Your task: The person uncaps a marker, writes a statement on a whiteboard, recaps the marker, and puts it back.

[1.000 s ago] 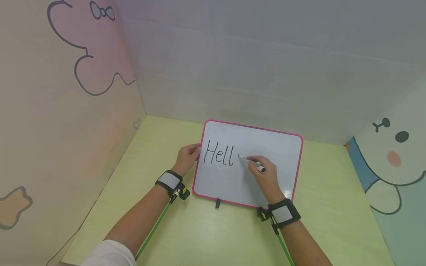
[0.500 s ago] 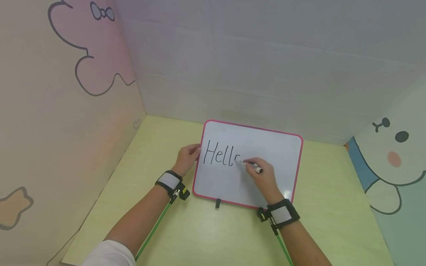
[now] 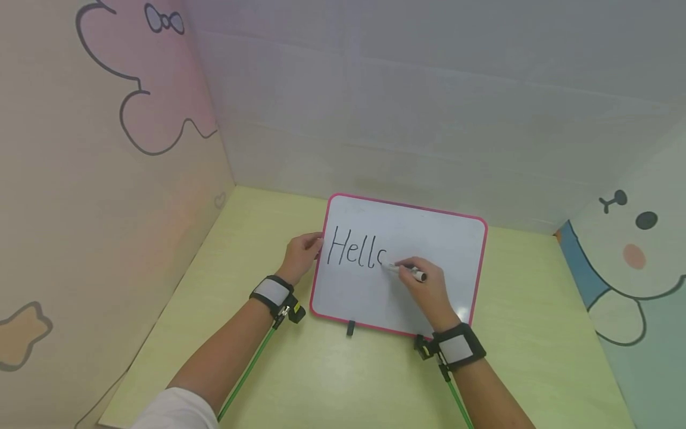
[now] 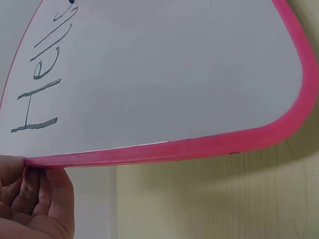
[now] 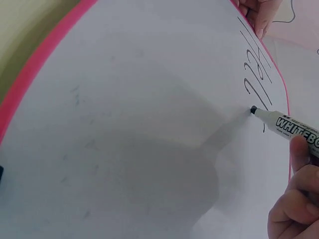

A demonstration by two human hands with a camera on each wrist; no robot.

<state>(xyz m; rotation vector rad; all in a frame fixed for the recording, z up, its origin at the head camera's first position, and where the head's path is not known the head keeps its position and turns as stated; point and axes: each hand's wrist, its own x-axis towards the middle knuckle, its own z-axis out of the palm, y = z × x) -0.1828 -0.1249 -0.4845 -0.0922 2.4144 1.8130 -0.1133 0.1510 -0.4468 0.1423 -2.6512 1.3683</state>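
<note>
A whiteboard with a pink frame stands tilted back on the table, and "Hell" plus an open curve is written across its upper left in dark ink. My right hand pinches a white whiteboard marker, its dark tip right at the board's surface by the last curve. At the board's left edge, my left hand grips the pink frame, thumb in front and fingers curled behind, as the left wrist view shows.
A small black clip-like piece sits at the board's bottom edge. The pale yellow table meets a grey wall behind. Cartoon-painted walls flank it. Green cords run from both wrist bands.
The marker tip has gone from a dot right of "Hell" leftward and down, leaving an open curve. My left hand and the board stay in place.
</note>
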